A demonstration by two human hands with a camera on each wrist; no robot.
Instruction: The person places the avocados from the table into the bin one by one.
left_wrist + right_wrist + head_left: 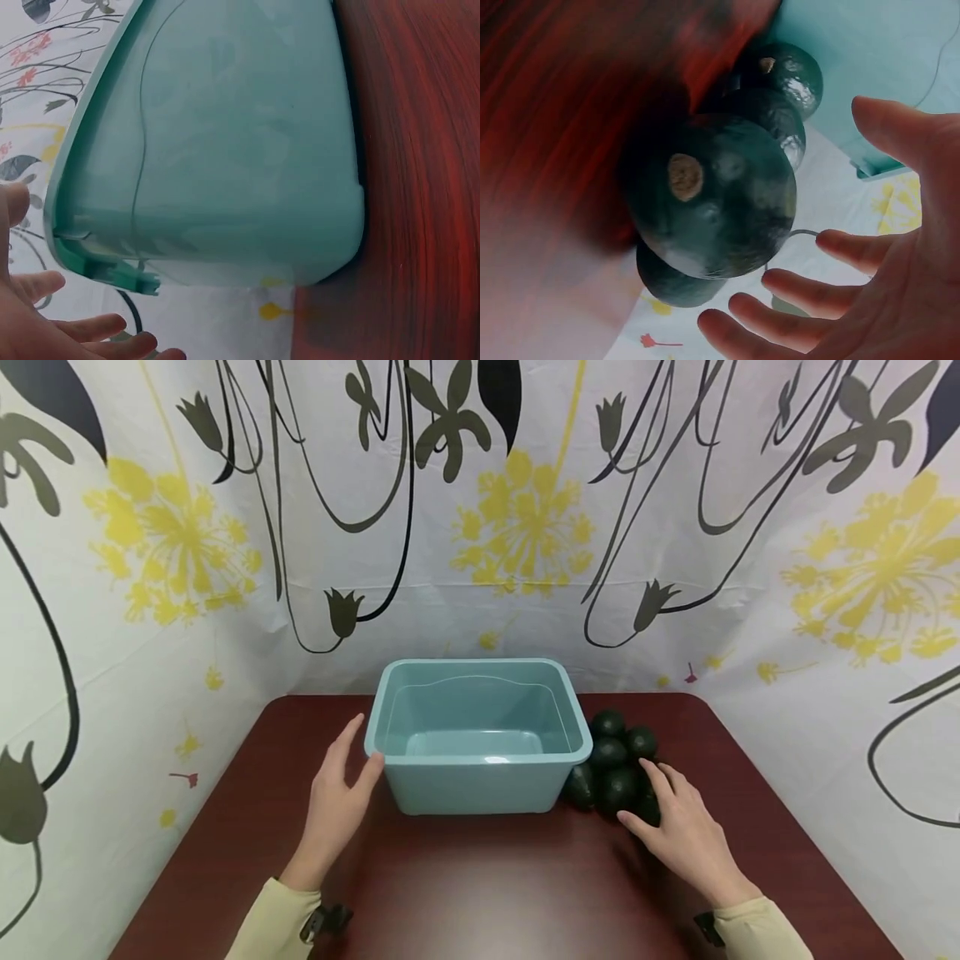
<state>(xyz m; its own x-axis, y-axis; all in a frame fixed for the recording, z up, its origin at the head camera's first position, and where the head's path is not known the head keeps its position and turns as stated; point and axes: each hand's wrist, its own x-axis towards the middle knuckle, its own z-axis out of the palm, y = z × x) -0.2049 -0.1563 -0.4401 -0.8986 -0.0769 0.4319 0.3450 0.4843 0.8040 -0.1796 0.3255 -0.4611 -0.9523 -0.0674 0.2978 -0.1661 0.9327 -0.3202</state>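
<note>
A light blue plastic bin (480,789) stands upright, and its visible inside holds nothing. At its left front corner is my left hand (333,806), fingers extended and thumb close to the rim; whether it touches is unclear. The left wrist view shows the bin's side wall (247,142) with the hand (67,322) beside the rim. Several dark green avocados (618,789) lie piled against the bin's right side. Over their near right edge my right hand (682,835) spreads its fingers. In the right wrist view, this hand (870,285) appears apart from the nearest avocado (735,202), holding nothing.
The bin and avocados are near the back edge of a dark red-brown wooden table (480,885). White cloth (435,560) with grey and yellow plant prints hangs behind and on both sides. A dark wrist device (322,922) shows at the left sleeve.
</note>
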